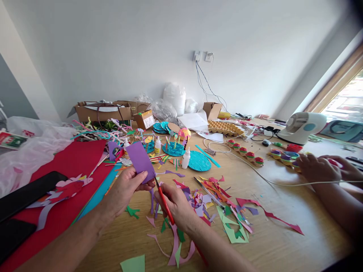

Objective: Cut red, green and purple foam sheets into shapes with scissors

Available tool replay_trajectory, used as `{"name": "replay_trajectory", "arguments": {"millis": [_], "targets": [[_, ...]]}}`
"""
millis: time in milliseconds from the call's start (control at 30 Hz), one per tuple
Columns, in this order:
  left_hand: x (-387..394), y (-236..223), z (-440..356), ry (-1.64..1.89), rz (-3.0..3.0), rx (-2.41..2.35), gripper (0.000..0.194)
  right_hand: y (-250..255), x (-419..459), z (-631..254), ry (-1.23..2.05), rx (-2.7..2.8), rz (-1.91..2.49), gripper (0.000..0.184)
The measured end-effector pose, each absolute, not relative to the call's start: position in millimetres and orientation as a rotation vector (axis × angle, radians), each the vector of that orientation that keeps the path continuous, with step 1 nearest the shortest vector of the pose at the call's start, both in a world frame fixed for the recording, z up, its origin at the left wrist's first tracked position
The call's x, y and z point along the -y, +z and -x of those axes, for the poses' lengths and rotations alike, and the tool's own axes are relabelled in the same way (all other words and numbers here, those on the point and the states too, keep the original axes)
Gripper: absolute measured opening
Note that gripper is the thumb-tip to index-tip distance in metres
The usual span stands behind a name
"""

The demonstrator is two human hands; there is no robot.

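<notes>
A rectangle of purple paper (139, 160) is pinched between the thumb and fingers of my left hand (130, 185), tilted above the table. My right hand (176, 202) is closed around red-handled scissors (163, 198). Their blades meet the lower right edge of the purple paper; how far they have cut in, I cannot tell. Below and beside my hands lie colourful paper scraps (204, 198), and a pen (205, 189) rests among them. A light green paper piece (133, 263) is at the near edge of view.
Red paper sheets (70, 158) lie at left, with black objects on top. Beyond my hands are a glue bottle (186, 158) and a turquoise disc (200, 161). At right, another person's hands (320, 168) work beside painted egg-carton cups (279, 155); a white cable (255, 172) crosses the table.
</notes>
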State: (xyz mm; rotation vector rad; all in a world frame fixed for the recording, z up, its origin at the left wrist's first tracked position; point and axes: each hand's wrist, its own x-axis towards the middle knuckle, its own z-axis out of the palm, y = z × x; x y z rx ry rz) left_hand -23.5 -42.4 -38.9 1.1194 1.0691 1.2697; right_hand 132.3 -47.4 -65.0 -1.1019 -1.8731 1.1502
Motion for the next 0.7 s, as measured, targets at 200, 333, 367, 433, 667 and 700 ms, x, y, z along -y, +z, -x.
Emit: {"name": "replay_trajectory", "arguments": {"millis": [200,333,367,433,667,700], "targets": [[43.3,-39.1,21.9,1.275,-1.099,-1.071,0.012,-64.9,47.4,-132.9,1.146,1.874,1.098,0.024],[42.3,-40.8,22.2,1.265,-1.095,-1.083,0.014,-65.9,46.9,-132.4,1.127,1.884,1.11,0.025],[41.9,-41.4,22.5,1.261,-1.098,-1.083,0.015,-66.7,46.6,-132.3,1.117,1.89,1.11,0.025],[41.2,-42.4,23.4,1.256,-1.104,-1.081,0.016,-68.6,45.8,-132.2,1.093,1.901,1.112,0.027],[41.9,-40.0,25.9,1.222,-1.123,-1.119,0.019,-72.4,44.0,-132.1,1.055,1.918,1.105,0.031],[42.4,-39.2,25.9,1.222,-1.125,-1.137,0.019,-72.4,43.8,-131.9,1.059,1.915,1.11,0.03]]}}
